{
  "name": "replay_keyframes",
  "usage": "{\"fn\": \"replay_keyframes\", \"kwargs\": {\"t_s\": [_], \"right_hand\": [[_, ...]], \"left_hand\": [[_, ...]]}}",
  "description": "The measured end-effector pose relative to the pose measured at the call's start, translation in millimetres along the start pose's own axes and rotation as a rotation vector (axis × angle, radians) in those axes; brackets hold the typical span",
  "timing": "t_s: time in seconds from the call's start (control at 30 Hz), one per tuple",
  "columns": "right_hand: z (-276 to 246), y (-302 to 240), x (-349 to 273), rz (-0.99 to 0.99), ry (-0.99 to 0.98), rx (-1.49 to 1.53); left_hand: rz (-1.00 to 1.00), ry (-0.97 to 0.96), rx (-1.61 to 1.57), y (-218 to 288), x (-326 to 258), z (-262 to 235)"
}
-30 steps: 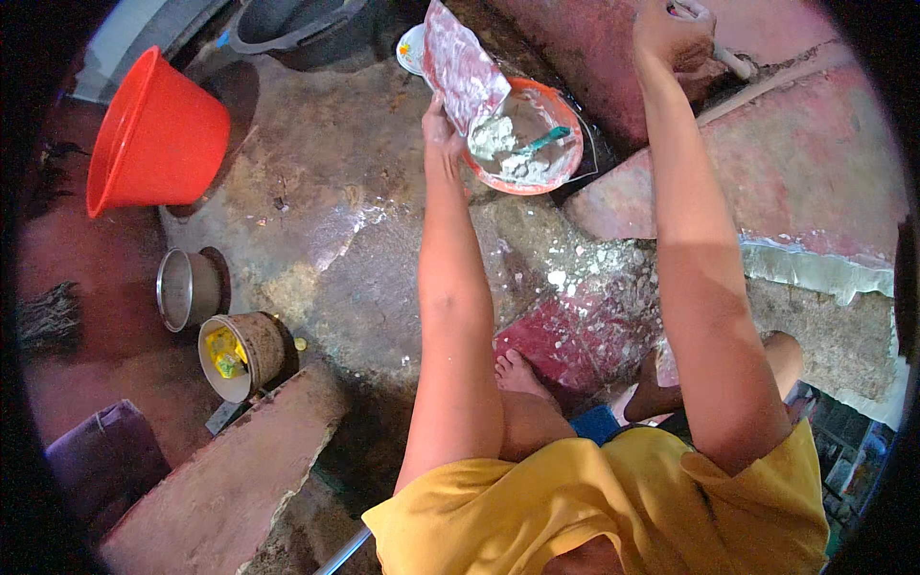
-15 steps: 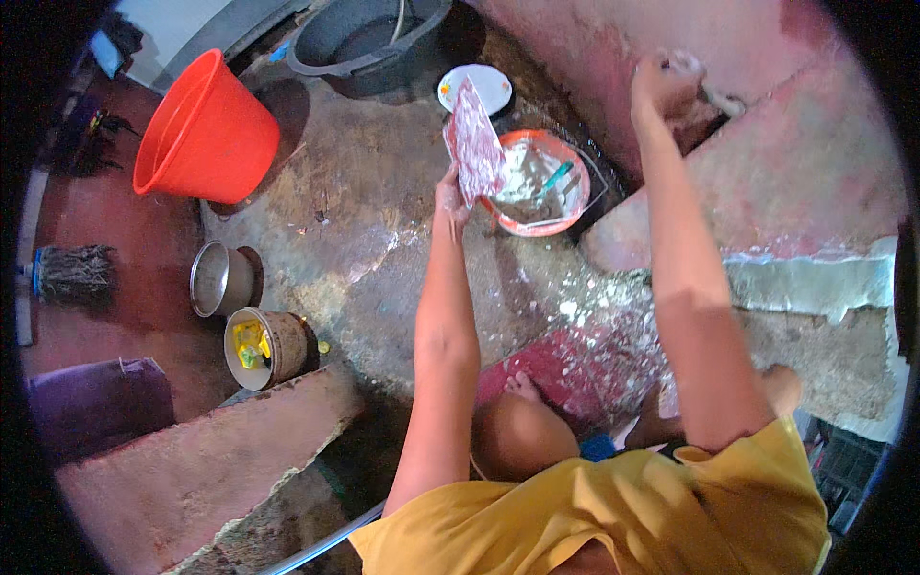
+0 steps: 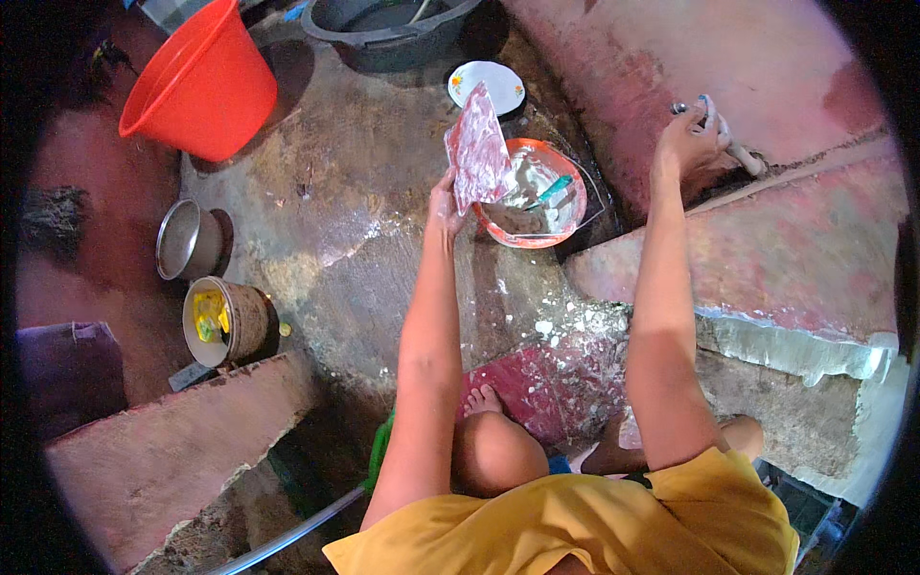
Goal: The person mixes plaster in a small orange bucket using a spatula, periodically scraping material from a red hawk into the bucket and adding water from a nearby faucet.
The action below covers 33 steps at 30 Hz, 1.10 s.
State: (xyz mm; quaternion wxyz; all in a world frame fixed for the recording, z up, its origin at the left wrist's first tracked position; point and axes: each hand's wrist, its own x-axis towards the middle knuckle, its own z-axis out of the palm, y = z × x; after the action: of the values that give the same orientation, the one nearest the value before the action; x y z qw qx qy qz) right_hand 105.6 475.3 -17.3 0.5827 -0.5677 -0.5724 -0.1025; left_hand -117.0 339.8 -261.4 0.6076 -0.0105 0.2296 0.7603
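Note:
My left hand point(image 3: 444, 203) is closed on the lower edge of a flat, pointed board point(image 3: 481, 149) smeared with white paste, held upright. Just right of the board stands an orange-rimmed bucket point(image 3: 533, 233) of whitish paste. A green-handled tool point(image 3: 551, 192) rests inside it. My right hand point(image 3: 688, 144) reaches to the pink wall at the far right, its fingers curled around the upper end of a whitish pipe point(image 3: 743, 158). Small dark and blue parts show by the fingers, too small to make out.
Behind the bucket lies a flowered white plate point(image 3: 487, 87), with a black basin point(image 3: 388, 43) beyond. A large red tub point(image 3: 206, 91), a metal pot point(image 3: 187, 240) and a stained pail point(image 3: 240, 321) stand left. White crumbs litter the floor around a red slab point(image 3: 537, 388). Concrete ledges point(image 3: 757, 249) flank me.
The view has turned a little, shifting the surroundings. My left hand keeps the board beside the bucket. My right hand has turned at the pipe, showing more of its fingers.

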Motion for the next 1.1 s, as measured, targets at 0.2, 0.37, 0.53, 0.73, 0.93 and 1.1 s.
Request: {"fn": "replay_keyframes", "kwargs": {"t_s": [0.2,0.37,0.53,0.73,0.93,1.1], "right_hand": [[5.7,5.9,3.2,0.075,-0.027,0.161],[-16.7,-39.6,-14.6,0.110,0.069,0.200],[-43.8,-39.4,-100.4,-0.224,-0.374,0.399],[-54.2,65.0,-257.5,0.711,-0.547,-0.070],[-2.3,127.4,-250.8,1.115,-0.775,0.210],[-15.3,100.3,-256.1,1.048,-0.681,0.177]], "left_hand": [[-0.014,0.020,-0.042,-1.4,-2.6,-4.7],[-0.009,-0.008,-0.070,0.3,-1.2,-5.6],[-0.015,-0.024,-0.142,3.6,-3.6,-2.8],[0.010,-0.013,-0.292,-2.5,-4.5,0.3],[0.007,-0.019,-0.298,-5.1,-0.3,9.0],[0.016,0.049,-0.154,7.1,-15.3,5.8]]}}
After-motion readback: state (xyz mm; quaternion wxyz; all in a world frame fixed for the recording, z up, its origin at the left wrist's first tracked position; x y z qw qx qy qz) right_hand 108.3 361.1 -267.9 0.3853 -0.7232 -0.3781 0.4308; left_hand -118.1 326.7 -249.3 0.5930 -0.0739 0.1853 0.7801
